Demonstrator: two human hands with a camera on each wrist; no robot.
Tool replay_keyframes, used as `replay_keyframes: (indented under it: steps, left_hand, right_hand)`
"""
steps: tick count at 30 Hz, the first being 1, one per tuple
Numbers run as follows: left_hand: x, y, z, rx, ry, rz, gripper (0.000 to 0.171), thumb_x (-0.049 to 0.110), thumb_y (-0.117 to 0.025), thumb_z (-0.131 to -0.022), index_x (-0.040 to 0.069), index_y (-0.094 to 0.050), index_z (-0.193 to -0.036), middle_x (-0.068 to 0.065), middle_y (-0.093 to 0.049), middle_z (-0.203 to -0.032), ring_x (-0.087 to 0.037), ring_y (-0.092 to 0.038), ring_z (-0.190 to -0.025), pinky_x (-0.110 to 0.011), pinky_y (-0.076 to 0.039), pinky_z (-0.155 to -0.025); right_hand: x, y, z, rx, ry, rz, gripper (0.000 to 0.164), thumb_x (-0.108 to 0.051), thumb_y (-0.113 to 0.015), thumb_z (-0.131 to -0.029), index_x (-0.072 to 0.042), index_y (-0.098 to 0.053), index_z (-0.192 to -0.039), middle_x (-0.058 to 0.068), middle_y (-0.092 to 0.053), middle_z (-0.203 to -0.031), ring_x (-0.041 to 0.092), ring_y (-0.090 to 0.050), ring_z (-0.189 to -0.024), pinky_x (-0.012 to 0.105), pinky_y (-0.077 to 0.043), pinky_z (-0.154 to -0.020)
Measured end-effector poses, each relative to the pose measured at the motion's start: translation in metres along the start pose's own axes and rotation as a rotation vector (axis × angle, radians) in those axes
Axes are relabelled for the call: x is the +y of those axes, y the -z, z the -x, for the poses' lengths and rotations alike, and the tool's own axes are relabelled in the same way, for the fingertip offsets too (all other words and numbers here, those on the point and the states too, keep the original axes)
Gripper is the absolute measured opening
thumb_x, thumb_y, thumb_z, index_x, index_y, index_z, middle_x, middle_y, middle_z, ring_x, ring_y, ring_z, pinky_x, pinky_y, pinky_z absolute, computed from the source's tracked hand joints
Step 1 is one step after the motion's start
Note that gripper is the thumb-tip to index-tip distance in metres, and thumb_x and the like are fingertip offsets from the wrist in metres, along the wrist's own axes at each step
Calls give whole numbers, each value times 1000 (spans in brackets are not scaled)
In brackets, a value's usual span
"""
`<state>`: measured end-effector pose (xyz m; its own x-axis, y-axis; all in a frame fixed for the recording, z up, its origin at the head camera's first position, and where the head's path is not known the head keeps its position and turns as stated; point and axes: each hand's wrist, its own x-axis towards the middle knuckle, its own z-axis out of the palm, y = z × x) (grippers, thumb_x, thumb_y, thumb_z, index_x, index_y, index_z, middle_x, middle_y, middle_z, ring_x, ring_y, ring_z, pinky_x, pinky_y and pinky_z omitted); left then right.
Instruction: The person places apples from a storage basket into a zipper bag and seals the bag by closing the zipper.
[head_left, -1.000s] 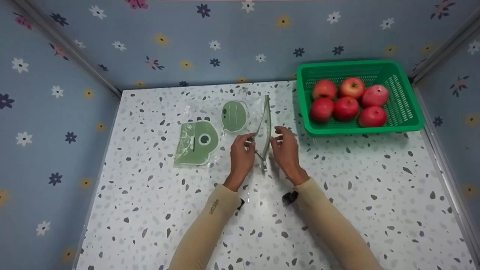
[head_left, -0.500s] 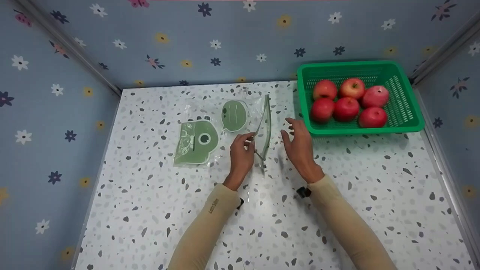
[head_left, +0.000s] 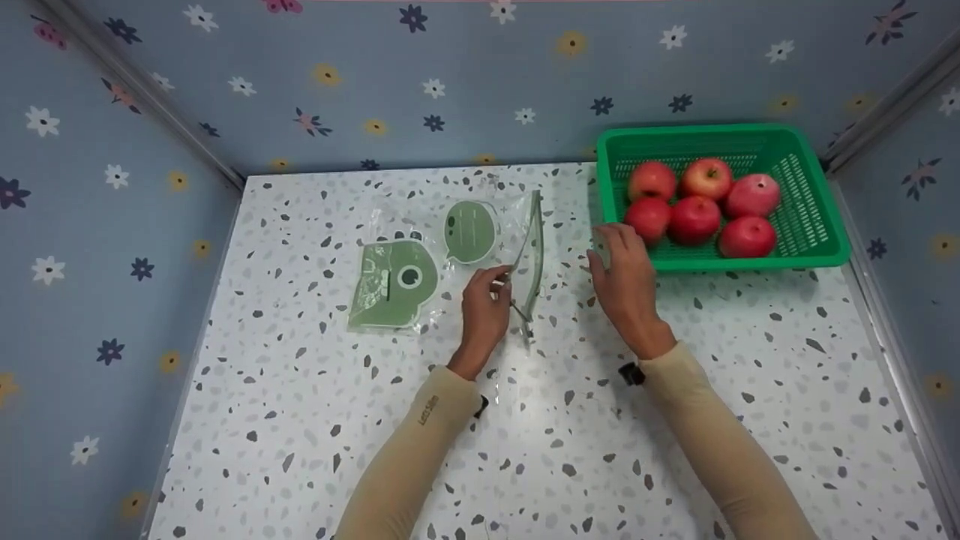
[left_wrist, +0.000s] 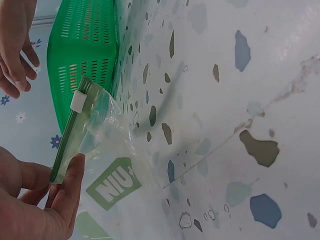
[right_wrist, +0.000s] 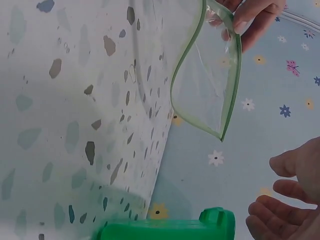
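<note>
A clear zip bag (head_left: pixel 514 214) with a green zip edge and green cartoon prints lies on the table, its mouth spread apart toward the right. My left hand (head_left: pixel 486 306) pinches one side of that zip edge between thumb and fingers. In the left wrist view a white slider (left_wrist: pixel 78 101) sits at one end of the green zip strip (left_wrist: pixel 70 135). My right hand (head_left: pixel 626 285) holds nothing; its fingers are loosely bent beside the near left corner of a green basket (head_left: pixel 742 262). Several red apples (head_left: pixel 694 220) lie inside the basket.
A speckled white table (head_left: pixel 315 450) carries everything. Flower-patterned panels (head_left: pixel 480 82) rise behind it and at both sides. The basket stands at the back right, close to the rear panel.
My right hand has let go of the bag's zip edge and moved right, up to the basket's corner. The left hand has kept its pinch in the same place.
</note>
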<state>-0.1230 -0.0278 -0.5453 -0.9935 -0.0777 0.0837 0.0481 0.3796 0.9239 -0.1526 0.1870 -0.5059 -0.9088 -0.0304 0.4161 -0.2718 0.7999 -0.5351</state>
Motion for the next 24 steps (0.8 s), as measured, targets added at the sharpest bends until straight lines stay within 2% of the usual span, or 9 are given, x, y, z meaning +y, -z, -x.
replay_keyframes:
  steps: [7,16,24]
  left_hand:
    - [0,-1,-1,-4,8,-4,26,-1,-61,-104,-1,-71,-128,-16,-68,-112,-30,-70,-100,-38,-57,-83]
    - [-5,-1,-2,-5,-18,20,25,-3,-60,-103,-2,-72,-125,-17,-68,-109,-29,-71,-91,-36,-60,-75]
    - [-4,-2,-3,-13,-1,17,26,-2,-61,-103,-1,-72,-127,-17,-68,-110,-28,-71,-94,-34,-58,-76]
  right_hand:
    - [11,9,-6,6,2,32,38,-4,-76,-96,0,-66,-132,20,-62,-134,39,-60,-123,54,-50,-105]
    - [24,15,-8,22,48,61,40,-3,-75,-96,2,-65,-134,22,-61,-137,41,-58,-127,56,-48,-107]
    - [32,23,-14,-7,19,80,39,-8,-72,-100,1,-64,-137,22,-60,-140,43,-56,-123,57,-48,-103]
